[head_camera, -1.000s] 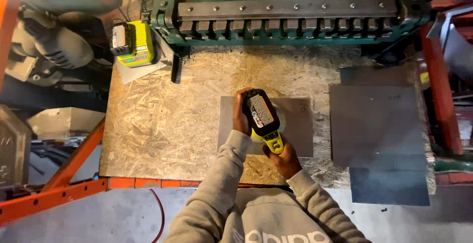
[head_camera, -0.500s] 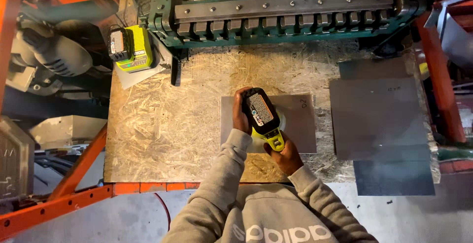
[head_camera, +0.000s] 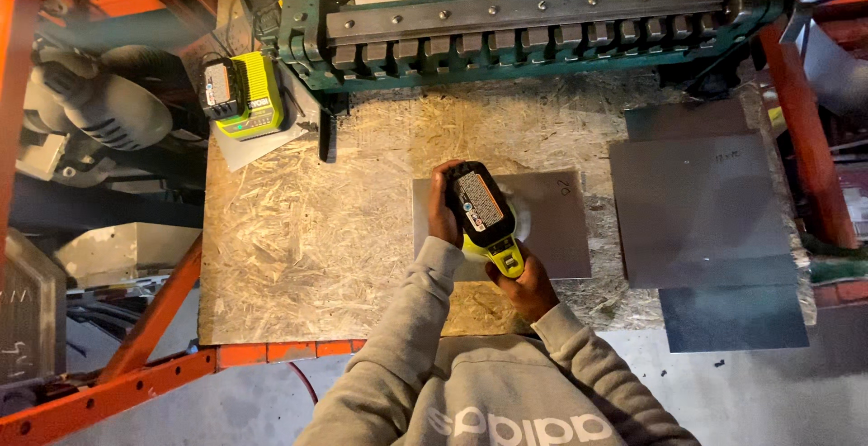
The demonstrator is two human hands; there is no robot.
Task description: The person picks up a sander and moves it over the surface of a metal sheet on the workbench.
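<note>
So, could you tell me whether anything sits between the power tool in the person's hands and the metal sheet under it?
Nothing visible does. The left hand and right hand hold the yellow-and-black power tool directly over the grey metal sheet on the chipboard bench; the contact point itself is hidden under the tool.

A desk (head_camera: 298,256) topped with rough wood-chip board, seen from above. A green metal bending machine (head_camera: 524,34) spans its far edge. At the far left corner sits a yellow-green battery charger (head_camera: 244,98) on a sheet of paper (head_camera: 249,147). A small grey metal sheet (head_camera: 551,229) lies near the middle. To the right lie larger grey metal sheets (head_camera: 701,211), overlapping, one overhanging the near edge.
</note>
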